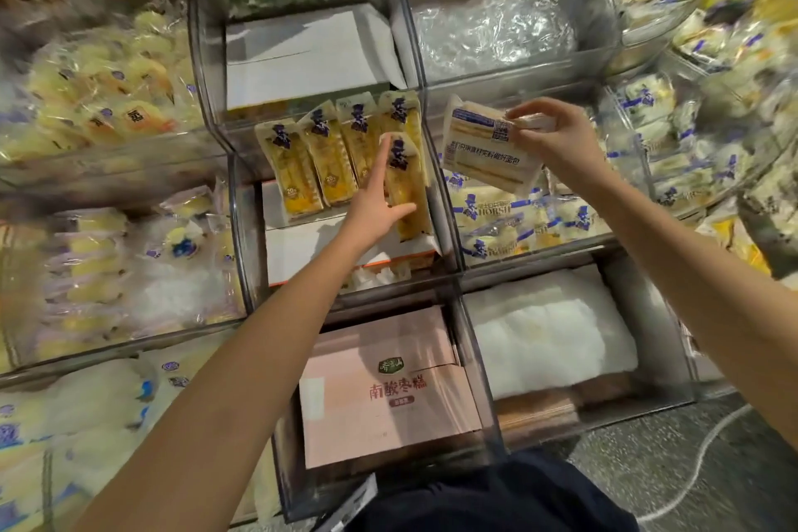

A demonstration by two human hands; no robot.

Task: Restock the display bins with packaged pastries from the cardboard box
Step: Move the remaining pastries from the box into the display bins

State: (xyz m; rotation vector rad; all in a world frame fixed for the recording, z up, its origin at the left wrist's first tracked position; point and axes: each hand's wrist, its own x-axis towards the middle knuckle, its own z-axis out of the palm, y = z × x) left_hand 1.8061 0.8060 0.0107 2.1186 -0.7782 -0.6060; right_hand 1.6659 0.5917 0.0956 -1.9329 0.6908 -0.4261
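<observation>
Several yellow packaged pastries [321, 151] stand in a row on white boxes inside the middle clear display bin [242, 238]. My left hand [375, 203] reaches into that bin, its fingers and thumb around the rightmost yellow pastry pack [406, 181]. My right hand [557, 134] holds a white packaged sandwich pastry [483, 147] by its top edge, above the neighbouring bin of white-and-blue packs [518, 220]. A pink cardboard box [384, 389] lies in the lower bin below my arms.
Clear bins surround the middle one: yellow buns at left [99, 99], crumpled plastic at upper right [496, 30], white padding at lower right [548, 341], a white box above [302, 52]. More white-and-blue packs fill the far right [699, 134]. Speckled floor with a white cable lies at bottom right [691, 466].
</observation>
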